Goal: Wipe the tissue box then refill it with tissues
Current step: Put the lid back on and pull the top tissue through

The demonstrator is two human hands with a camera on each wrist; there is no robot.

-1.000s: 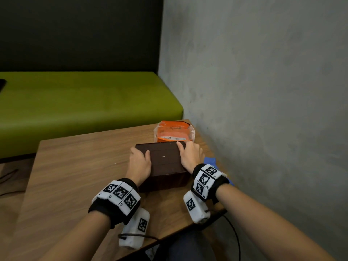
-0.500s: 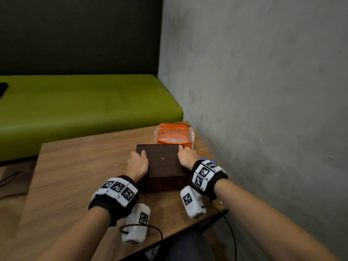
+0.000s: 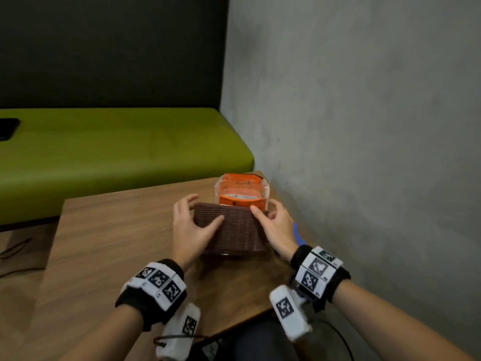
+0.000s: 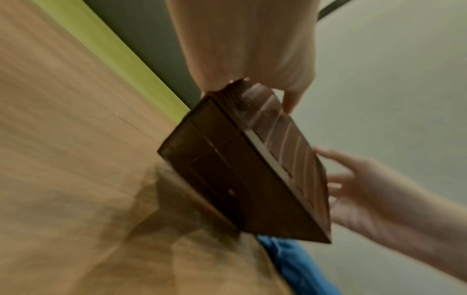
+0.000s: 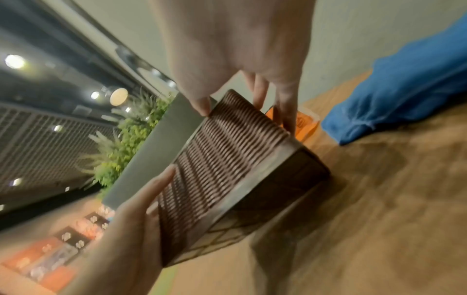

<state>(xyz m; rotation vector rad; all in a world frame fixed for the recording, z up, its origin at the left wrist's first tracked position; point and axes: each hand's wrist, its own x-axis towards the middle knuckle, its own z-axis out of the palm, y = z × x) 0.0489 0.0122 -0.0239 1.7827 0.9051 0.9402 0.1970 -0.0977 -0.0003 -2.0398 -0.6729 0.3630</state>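
Note:
The dark brown tissue box [image 3: 231, 230] is raised off the wooden table [image 3: 109, 243] and tipped, its ribbed side facing me. My left hand [image 3: 200, 214] holds its left end, thumb on the ribbed face and fingers spread over the top corner. My right hand [image 3: 265, 214] pinches the right end, thumb in front and fingers behind. In the left wrist view the box [image 4: 240, 163] shows its smooth panelled underside. The right wrist view shows the ribbed face [image 5: 222, 169]. An orange pack of tissues [image 3: 242, 191] lies just behind the box. A blue cloth [image 3: 298, 235] lies under my right hand.
A grey wall [image 3: 364, 152] runs close along the table's right edge. A green bench [image 3: 117, 157] stands behind the table, with a black object [image 3: 7, 128] at its far left. The table's near edge is by my wrists.
The box lay flat on the table with both hands on its ends. Now both hands have lifted and tipped it so the ribbed side faces me.

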